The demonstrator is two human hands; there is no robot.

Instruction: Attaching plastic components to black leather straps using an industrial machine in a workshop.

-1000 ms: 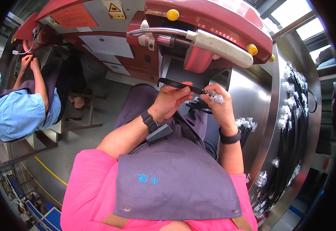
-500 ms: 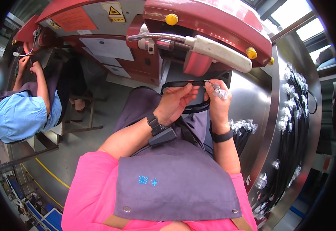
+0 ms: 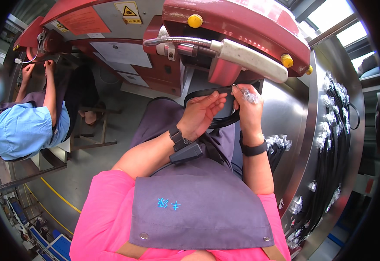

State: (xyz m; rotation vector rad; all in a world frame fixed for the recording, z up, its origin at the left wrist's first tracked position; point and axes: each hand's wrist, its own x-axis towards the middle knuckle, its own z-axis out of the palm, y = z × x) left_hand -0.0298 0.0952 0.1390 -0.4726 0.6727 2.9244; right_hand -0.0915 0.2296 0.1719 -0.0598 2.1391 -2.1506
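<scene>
A looped black belt-like strap [image 3: 223,122] is in my hands, below the red machine's roller [image 3: 221,73]. My left hand [image 3: 195,116] is closed on the strap, thumb and fingertips at its upper run. My right hand [image 3: 249,116] pinches the end, where crumpled clear plastic [image 3: 251,96] covers a part I cannot make out. The loop hangs between my hands, over my lap. Both hands are close to the roller but look apart from it.
A pale guard bar [image 3: 253,61] and metal hose [image 3: 177,40] sit before the red machine [image 3: 233,15]. Black straps with plastic-wrapped ends [image 3: 340,122] lie on the metal bench at right, a smaller bunch [image 3: 278,142] nearer. A co-worker [image 3: 29,126] in blue sits at left.
My right hand has risen slightly toward the roller, with the strap end. My left hand has shifted a little rightward. The co-worker's hands have moved farther apart.
</scene>
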